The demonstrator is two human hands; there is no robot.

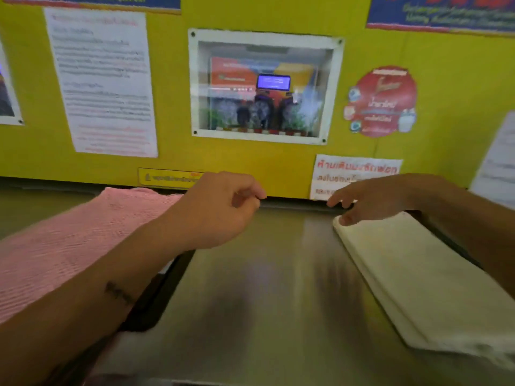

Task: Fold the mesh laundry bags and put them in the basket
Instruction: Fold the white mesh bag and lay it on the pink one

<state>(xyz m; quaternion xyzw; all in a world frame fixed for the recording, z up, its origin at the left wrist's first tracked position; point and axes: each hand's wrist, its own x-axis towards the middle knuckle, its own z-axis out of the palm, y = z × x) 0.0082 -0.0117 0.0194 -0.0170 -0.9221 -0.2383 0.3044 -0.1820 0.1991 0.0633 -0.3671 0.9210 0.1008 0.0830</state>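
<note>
Head view: the person stands at a steel counter set against a yellow wall; the whole picture is somewhat blurred
Left hand: held above the counter near its back edge; fingers loosely curled with thumb and forefinger tips close together; whether anything thin is pinched there I cannot tell; the forearm crosses over the pink bag
Right hand: fingers spread and fairly straight, holding nothing; the thumb tip touches or sits just over the far corner of the cream bag; blur leaves that unsettled
Pink mesh bag: lies spread on the left side, reaching back to the wall; part of it is hidden under the left forearm; a dark object shows at its near edge, too unclear to name
Cream mesh bag: folded into a flat oblong on the right side of the counter, well apart from the pink one
Wall: a white-framed window in the middle; a printed notice to its left; a round red sticker to its right
</note>
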